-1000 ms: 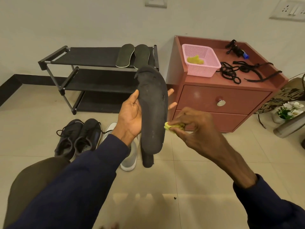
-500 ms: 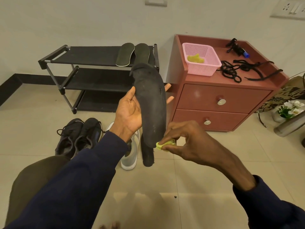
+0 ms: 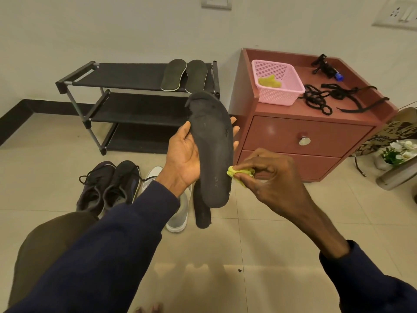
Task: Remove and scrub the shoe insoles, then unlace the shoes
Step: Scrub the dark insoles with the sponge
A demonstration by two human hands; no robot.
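Note:
My left hand (image 3: 184, 161) holds a worn black insole (image 3: 213, 150) upright in front of me, thumb on its left edge and fingertips showing past its right edge. My right hand (image 3: 273, 177) pinches a small yellow-green cloth (image 3: 239, 173) against the insole's lower right edge. A second dark insole (image 3: 202, 214) lies on the floor behind it. A black pair of laced shoes (image 3: 108, 188) and a white shoe (image 3: 178, 215) stand on the tiles to the left.
Two more insoles (image 3: 184, 74) lie on the top of a black shoe rack (image 3: 126, 77). A red drawer cabinet (image 3: 300, 136) carries a pink basket (image 3: 277, 96) with a yellow cloth and loose black laces (image 3: 327, 98). Flowers and a metal flask sit at right.
My right hand slid the cloth down the insole's right edge toward the heel, then back up a little. The left hand kept hold of the insole, shifting it slightly.

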